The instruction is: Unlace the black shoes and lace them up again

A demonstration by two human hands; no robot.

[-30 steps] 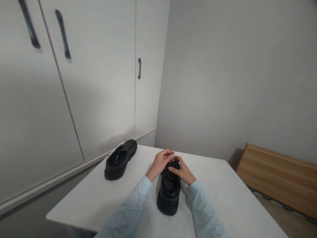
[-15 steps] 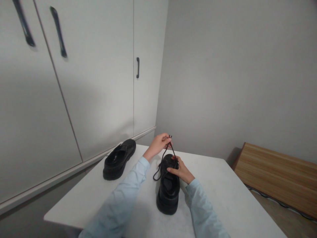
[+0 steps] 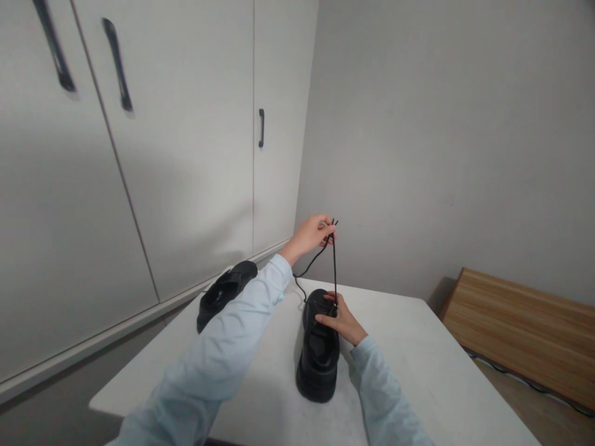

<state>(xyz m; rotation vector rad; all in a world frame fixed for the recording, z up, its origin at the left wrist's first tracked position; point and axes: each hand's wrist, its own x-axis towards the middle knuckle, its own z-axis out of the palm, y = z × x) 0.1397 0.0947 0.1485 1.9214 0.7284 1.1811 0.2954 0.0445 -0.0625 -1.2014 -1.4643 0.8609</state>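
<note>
A black shoe (image 3: 319,347) stands on the white table (image 3: 418,371), toe pointing away from the person. Its lace (image 3: 333,260) runs taut straight up from the front eyelets, with a slack strand drooping to the left. The left hand (image 3: 310,235) is raised above the shoe with thumb and finger closed on the lace tips, which keeps the lace stretched. The right hand (image 3: 341,319) rests on the shoe's front, fingers pressed down on it, so the pull does not lift it. A second shoe (image 3: 223,291) lies further left on the table, partly behind the left sleeve (image 3: 223,347). White cabinets (image 3: 139,155) stand behind, a wooden bench (image 3: 525,334) to the right
</note>
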